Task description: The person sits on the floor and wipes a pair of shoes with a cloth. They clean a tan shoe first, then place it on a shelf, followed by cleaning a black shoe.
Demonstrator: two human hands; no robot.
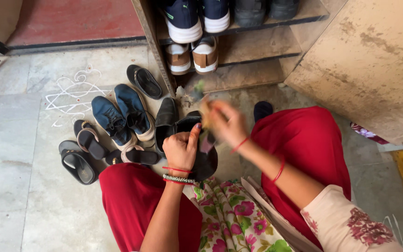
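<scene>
Black shoe (201,154); navy sneakers (123,114); red trousers (304,144); floral tunic (232,217); grey floor (15,154).

Before us, blue sneakers (123,116) and black sandals (82,154) on the floor (19,186), left of our shoe rack (257,51).

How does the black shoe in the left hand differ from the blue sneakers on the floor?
The black shoe is plain, smooth and laceless; the blue sneakers are laced, with pale soles. The black shoe is lifted and gripped by the left hand, with the blurred right hand working over it; the blue sneakers lie untouched, side by side on the floor. Both are closed shoes, near the shoe rack.
</scene>
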